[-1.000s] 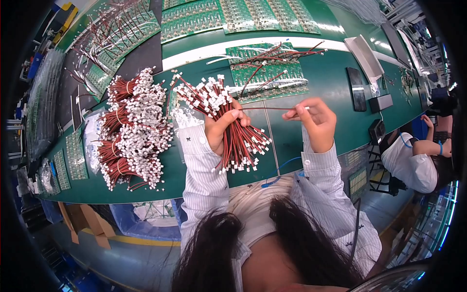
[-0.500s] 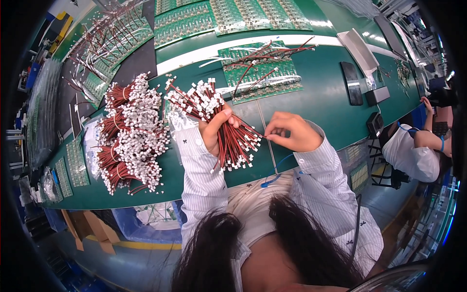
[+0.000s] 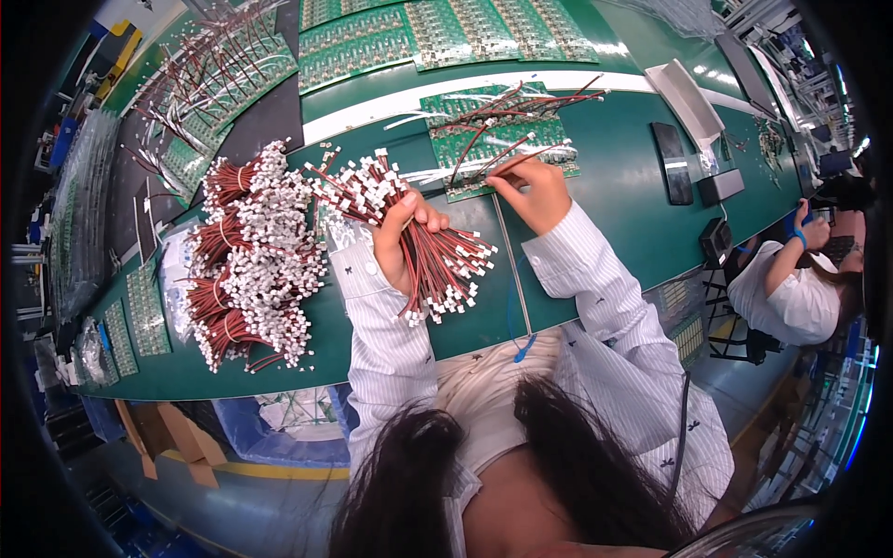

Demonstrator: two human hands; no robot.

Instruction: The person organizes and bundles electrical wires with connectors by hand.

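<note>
My left hand (image 3: 402, 237) is closed around a thick bundle of wire cables (image 3: 433, 274), dark red and black with white plugs at both ends, fanned out above the table. Over the lower right edge of a green circuit board panel (image 3: 549, 119), my right hand (image 3: 538, 195) is closed, thumb and fingertips pinching a single wire cable (image 3: 510, 166). Its end points at the board; whether it touches cannot be made out. Several dark red and white wires lie across that panel.
Tied cable bundles (image 3: 251, 251) are heaped on the left of the green table (image 3: 595, 223). More circuit board panels (image 3: 456, 33) lie at the back. A phone (image 3: 672, 163) and a grey tray (image 3: 686, 98) are on the right. Another person (image 3: 791, 288) sits far right.
My right hand has moved away from the bundle, up and forward to the circuit board panel, with a wire cable in its fingers. My left hand has shifted slightly left with the bundle.
</note>
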